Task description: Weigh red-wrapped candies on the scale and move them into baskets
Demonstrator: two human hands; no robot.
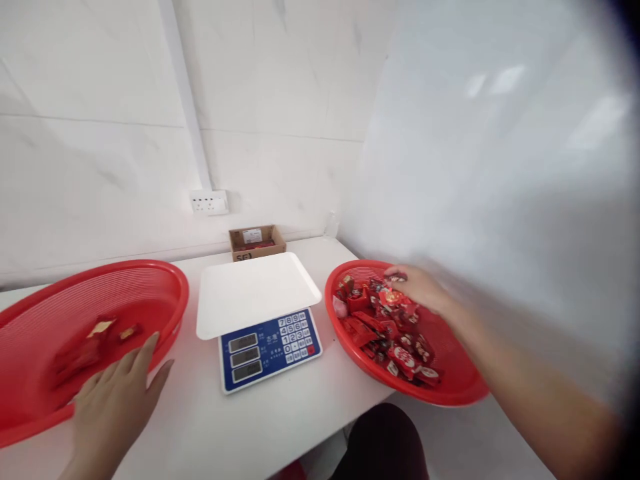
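My left hand (117, 393) lies flat with fingers stretched out, against the near rim of a large red basket (165, 280) on the left, which holds a few blurred red packets (95, 340). My right hand (420, 288) reaches into the red basket (450, 390) on the right, which is filled with several red wrapped candies (387, 333). Its fingers are curled over a red candy packet (393, 297) at the far side of the pile. Between the two baskets stands a scale (267, 347) with a white weighing tray (253, 290), bare of any item.
A small open cardboard box (256, 242) sits against the back wall behind the scale. A wall socket (209, 202) is above it. White tiled walls close the corner on the right. The right basket overhangs the table's front edge.
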